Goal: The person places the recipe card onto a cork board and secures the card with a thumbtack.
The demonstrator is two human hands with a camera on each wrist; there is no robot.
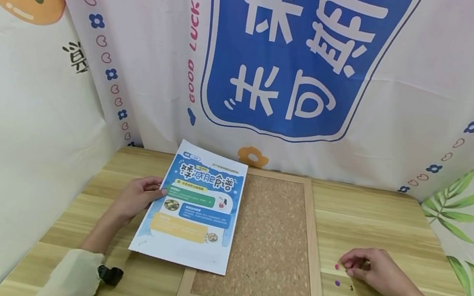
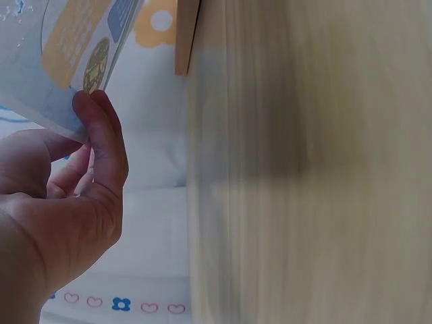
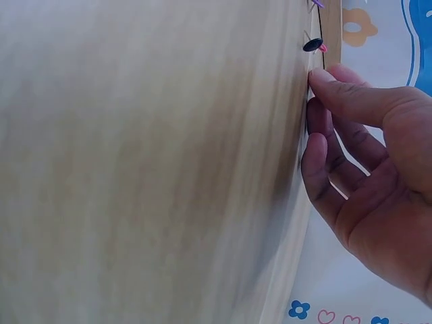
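My left hand [image 1: 138, 199] pinches the left edge of a printed paper sheet [image 1: 189, 244] between thumb and fingers. In the left wrist view, the left hand [image 2: 88, 182] has the sheet [image 2: 40, 88] raised off the table. The sheet overlaps the left part of a wood-framed cork board [image 1: 272, 247]. My right hand [image 1: 378, 271] is low over the table beside a pink thumbtack [image 1: 336, 267], a purple thumbtack [image 1: 337, 283] and a small dark tack [image 1: 352, 288]. Its thumb and fingertips come together at the tabletop; I cannot tell whether a tack is between them.
The wooden table [image 1: 375, 216] carries the cork board near its middle, with the thumbtacks to the board's right. A white printed cloth [image 1: 150, 77] hangs behind the table's far edge. More printed cloth covers both sides.
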